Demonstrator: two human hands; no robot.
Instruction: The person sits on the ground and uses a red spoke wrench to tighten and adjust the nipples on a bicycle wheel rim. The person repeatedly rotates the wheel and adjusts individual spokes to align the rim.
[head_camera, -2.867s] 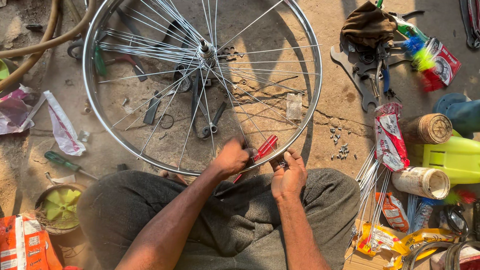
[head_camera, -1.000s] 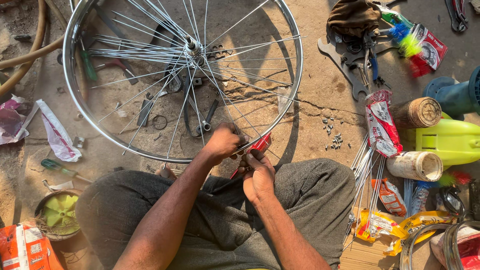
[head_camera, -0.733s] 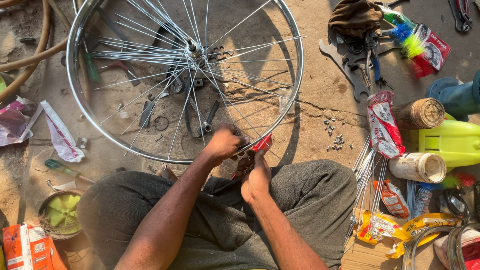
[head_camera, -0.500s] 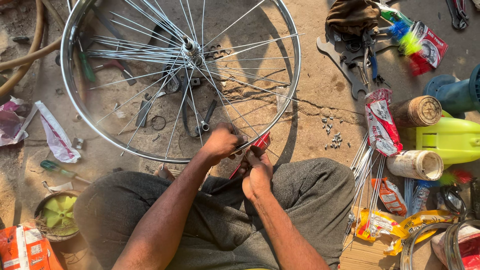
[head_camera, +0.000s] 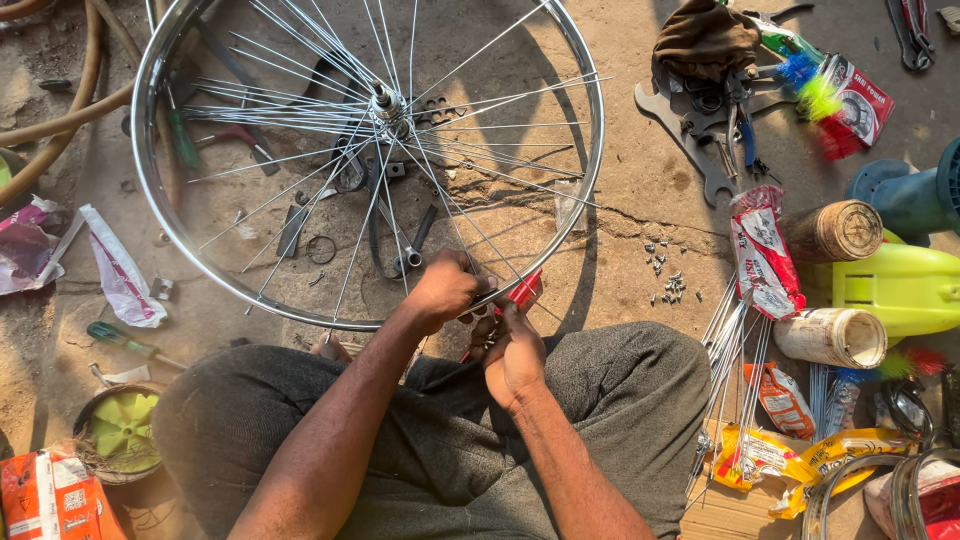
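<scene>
Wheel: the spoked bicycle wheel (head_camera: 370, 160) lies flat on the ground at your 12 o'clock.
Left hand: your left hand (head_camera: 445, 290) pinches its near rim.
Right hand: your right hand (head_camera: 515, 350) grips a red-handled tool (head_camera: 522, 292).
Spokes: loose spokes (head_camera: 735, 370) at 3 o'clock.

Your left hand (head_camera: 445, 290) and right hand (head_camera: 512, 350) cover the near stretch of the wheel rim (head_camera: 590, 190) and most of the red-handled tool (head_camera: 523, 291), the rim's far arc runs off the top edge, and the small loose bits (head_camera: 665, 280) on the ground stay too tiny to identify.
</scene>
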